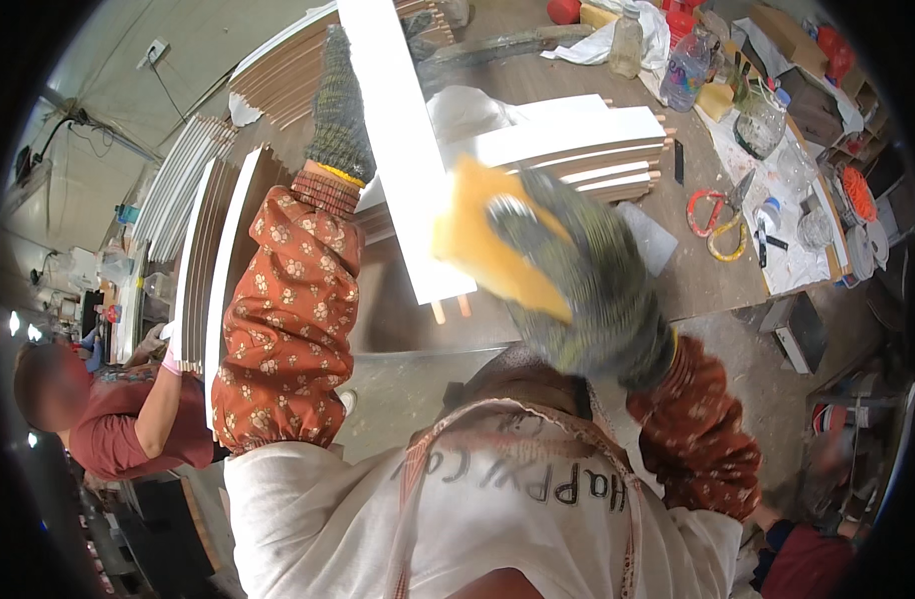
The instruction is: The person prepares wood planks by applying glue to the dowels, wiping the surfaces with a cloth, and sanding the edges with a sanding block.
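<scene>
A long white board (393,130) slants across the middle in front of me, its near end toward my body. My left hand (340,110), in a dark grey-green knit glove, grips the board near its far part, and some glove fabric shows beyond the right edge. My right hand (587,260), gloved alike and blurred by motion, is closed on a yellow sponge (477,225). The sponge overlaps the board's right edge near its close end. Whether it presses on the face, I cannot tell. Two thin wooden strips (439,311) poke out below the board's end.
Stacked white-faced boards (567,135) lie behind and to the left. Scissors (722,215), a plastic bottle (686,70), a glass jar (626,45) and a black-handled tool (767,240) occupy the workbench's right. Another person (128,419) stands at left, a hand by upright boards (200,265).
</scene>
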### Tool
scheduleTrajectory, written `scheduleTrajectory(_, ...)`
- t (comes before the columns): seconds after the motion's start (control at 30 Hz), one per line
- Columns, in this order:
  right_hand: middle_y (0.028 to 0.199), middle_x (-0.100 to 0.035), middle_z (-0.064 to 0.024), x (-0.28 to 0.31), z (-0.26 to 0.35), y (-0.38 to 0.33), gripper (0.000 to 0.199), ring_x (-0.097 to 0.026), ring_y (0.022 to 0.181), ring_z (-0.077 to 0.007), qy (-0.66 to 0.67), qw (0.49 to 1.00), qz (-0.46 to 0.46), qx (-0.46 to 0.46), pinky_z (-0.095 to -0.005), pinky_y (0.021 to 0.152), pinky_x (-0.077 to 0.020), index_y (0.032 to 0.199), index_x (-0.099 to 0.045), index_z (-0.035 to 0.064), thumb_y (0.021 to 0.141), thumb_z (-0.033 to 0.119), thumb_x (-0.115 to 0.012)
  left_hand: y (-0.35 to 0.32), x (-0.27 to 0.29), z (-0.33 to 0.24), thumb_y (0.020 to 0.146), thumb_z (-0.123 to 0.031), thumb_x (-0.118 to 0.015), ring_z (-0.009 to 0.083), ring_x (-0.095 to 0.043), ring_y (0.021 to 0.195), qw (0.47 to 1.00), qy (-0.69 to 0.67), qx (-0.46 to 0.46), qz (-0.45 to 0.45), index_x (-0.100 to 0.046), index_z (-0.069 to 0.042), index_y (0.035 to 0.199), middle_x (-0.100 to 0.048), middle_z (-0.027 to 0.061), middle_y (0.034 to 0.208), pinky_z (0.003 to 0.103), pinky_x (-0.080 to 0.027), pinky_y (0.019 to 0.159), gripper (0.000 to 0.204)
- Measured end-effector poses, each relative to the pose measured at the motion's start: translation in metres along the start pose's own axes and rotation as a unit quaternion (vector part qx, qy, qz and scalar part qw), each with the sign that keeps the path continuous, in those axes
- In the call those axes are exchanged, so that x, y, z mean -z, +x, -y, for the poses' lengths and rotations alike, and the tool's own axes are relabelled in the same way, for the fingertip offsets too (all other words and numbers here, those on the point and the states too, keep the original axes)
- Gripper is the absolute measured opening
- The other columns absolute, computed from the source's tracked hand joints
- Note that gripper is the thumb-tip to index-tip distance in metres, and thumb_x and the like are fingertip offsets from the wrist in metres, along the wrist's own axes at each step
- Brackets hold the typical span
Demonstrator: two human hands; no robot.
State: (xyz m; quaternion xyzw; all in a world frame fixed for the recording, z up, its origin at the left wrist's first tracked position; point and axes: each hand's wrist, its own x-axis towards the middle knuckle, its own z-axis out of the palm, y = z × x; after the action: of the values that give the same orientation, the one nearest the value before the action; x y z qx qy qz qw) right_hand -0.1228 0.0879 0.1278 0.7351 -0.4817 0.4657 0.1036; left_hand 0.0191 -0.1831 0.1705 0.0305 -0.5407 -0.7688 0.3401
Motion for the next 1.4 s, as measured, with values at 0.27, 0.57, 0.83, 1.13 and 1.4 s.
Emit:
scheduleTrajectory(0.27, 0.134, -0.047, -0.0207, 0.075, -0.032, -0.101, 0.053, -0.05, 0.118, -0.0354, -0.186, 0.974, 0.026, -0.129, -0.0437, 0.101, -0.0382, 0.132, -0.049, 0.0084, 0.081, 0.018, -0.058, 0.008, 0.009, 0.0, 0.089, -0.065, -0.041, 0.0243, -0.064, 0.093, 0.989, -0.112, 0.051, 0.079, -0.04, 0.004, 0.134, -0.062, 0.0177, 0.109, 0.031, -0.057, 0.073, 0.083)
scheduleTrajectory(0.57, 0.14, -0.042, -0.0171, 0.171, -0.177, -0.138, 0.068, -0.042, 0.127, -0.033, -0.444, 0.849, 0.003, -0.287, -0.0426, 0.105, -0.0346, 0.139, -0.043, 0.0156, 0.078, 0.029, -0.068, -0.026, -0.057, 0.015, 0.09, -0.051, -0.054, 0.017, -0.065, 0.076, 0.968, -0.079, 0.237, -0.03, -0.043, 0.008, 0.128, -0.063, 0.0128, 0.093, 0.026, -0.057, 0.065, 0.071)
scheduleTrajectory(0.83, 0.143, -0.038, -0.0195, 0.163, -0.215, -0.137, 0.075, -0.035, 0.13, -0.0416, -0.548, 0.718, 0.081, -0.422, -0.0506, 0.107, -0.0263, 0.141, -0.039, 0.0244, 0.077, 0.05, -0.066, -0.126, -0.033, 0.057, 0.072, -0.058, -0.071, 0.0351, -0.049, 0.12, 0.564, 0.786, -0.115, 0.227, -0.041, -0.011, 0.139, -0.044, 0.0185, 0.138, 0.046, -0.039, 0.101, 0.087)
scheduleTrajectory(1.13, 0.131, -0.047, -0.0171, 0.063, -0.077, -0.07, 0.055, -0.044, 0.12, -0.0349, -0.19, 0.964, 0.18, -0.052, -0.0532, 0.111, -0.0227, 0.129, -0.053, 0.0178, 0.083, 0.048, -0.058, -0.143, -0.03, 0.086, 0.069, -0.053, -0.076, 0.0306, -0.056, 0.112, 0.725, 0.491, 0.352, 0.33, -0.051, -0.01, 0.13, -0.053, 0.0162, 0.13, 0.041, -0.045, 0.093, 0.079)
scheduleTrajectory(1.4, 0.12, -0.051, -0.0121, -0.014, -0.093, -0.079, 0.069, -0.042, 0.119, -0.032, -0.214, 0.914, 0.344, -0.028, -0.0601, 0.108, -0.0202, 0.136, -0.043, 0.0125, 0.077, 0.042, -0.064, -0.143, -0.027, 0.089, 0.067, -0.05, -0.078, 0.0255, -0.064, 0.099, 0.705, 0.608, 0.322, 0.173, -0.062, -0.006, 0.117, -0.061, 0.0153, 0.116, 0.035, -0.049, 0.085, 0.068)
